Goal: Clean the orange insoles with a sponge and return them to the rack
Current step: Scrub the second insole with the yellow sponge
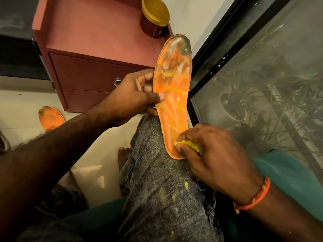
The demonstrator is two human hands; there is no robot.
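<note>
Right hand [215, 154] pinches a yellow sponge [189, 145] against the heel of an orange insole [172, 95] resting on the knee; left hand [134, 95] grips its edge at 9 o'clock. Second insole [50, 117] lies on the floor.

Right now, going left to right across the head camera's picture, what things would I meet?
Second orange insole on the floor → drawer knob → left hand → orange insole being cleaned → right hand pinching the yellow sponge → window glass.

An insole [172, 95] rests on the knee [157, 145]; another [51, 117] lies left, apparently on the floor [22, 102].
</note>
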